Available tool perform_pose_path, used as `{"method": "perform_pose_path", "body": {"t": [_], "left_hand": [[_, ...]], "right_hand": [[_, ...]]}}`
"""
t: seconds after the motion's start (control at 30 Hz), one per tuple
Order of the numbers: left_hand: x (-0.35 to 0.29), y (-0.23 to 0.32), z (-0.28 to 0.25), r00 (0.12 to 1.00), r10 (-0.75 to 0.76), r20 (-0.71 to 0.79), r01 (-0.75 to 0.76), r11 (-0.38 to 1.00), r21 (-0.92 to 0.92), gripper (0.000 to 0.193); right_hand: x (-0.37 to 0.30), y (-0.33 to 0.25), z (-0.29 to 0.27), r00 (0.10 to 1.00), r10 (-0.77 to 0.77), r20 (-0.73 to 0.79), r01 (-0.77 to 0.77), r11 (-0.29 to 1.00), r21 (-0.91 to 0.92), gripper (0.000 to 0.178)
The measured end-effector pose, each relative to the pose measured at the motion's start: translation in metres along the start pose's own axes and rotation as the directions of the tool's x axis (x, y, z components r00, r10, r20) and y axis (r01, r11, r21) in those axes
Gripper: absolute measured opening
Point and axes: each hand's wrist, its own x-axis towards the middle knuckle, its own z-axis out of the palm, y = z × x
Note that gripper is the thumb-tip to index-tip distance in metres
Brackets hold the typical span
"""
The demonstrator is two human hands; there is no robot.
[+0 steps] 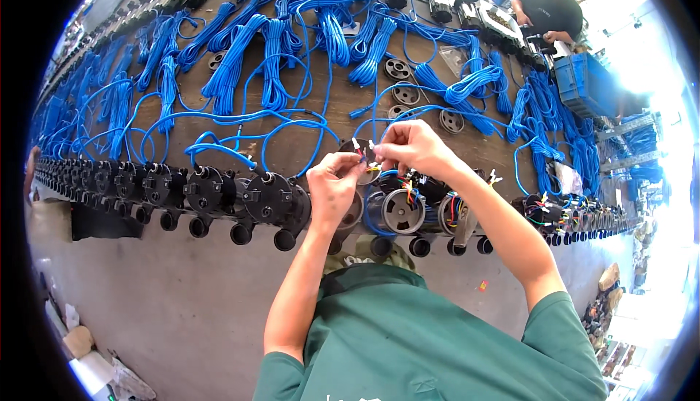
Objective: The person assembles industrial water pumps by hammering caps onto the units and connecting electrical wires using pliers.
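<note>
- Two hands up over the bench edge: left hand (332, 186) and right hand (414, 146), both pinched shut on the thin coloured leads (364, 152) of a black round cap (362, 159), held just above the open pump (399, 210).
- Leads small and partly hidden by fingertips; cannot tell which colours are being paired.
- Likely slip: a lead sliding out of the pinch, since the ends are short and stiff-looking, and springing back into the housing.
- Likely mix-up: wrong wires joined, with several similar coloured ends bunched close together.
- Snag risk as well: blue cable (292, 120) looping right behind the hands, close enough to catch a wrist or drag the cap sideways.
- Knock risk: finished pumps (208, 189) standing shoulder to shoulder at the front edge, outlets overhanging it, touching or nearly so beside the left forearm.
- Brown bench (343, 106), long, covered in coiled blue cable bundles; loose black discs (397, 69) lying well behind the hands.
- Second pump row along the far edge; blue crate (583, 84) at the far right, with another person (548, 9) working beside it.
- Grey concrete floor (168, 292) below, scraps at lower left; strong daylight from the right.
</note>
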Motion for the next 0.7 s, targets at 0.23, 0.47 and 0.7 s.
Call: {"method": "perform_pose_path", "body": {"t": [0.23, 0.47, 0.7], "left_hand": [[-0.002, 0.004, -0.003, 0.998, 0.051, 0.040, -0.056, 0.992, 0.114, 0.011], [0.003, 0.004, -0.001, 0.998, -0.011, 0.062, 0.005, 0.995, 0.097, 0.011], [0.007, 0.000, -0.002, 0.994, -0.004, 0.113, -0.014, 0.986, 0.164, 0.008]], "right_hand": [[0.007, 0.012, 0.015, 0.993, -0.082, 0.089, 0.101, 0.967, -0.232, 0.019], [0.007, 0.029, 0.018, 0.997, -0.080, 0.017, 0.081, 0.996, -0.029, 0.016], [0.006, 0.051, 0.029, 0.993, -0.057, -0.103, 0.075, 0.981, 0.178, 0.020]]}}
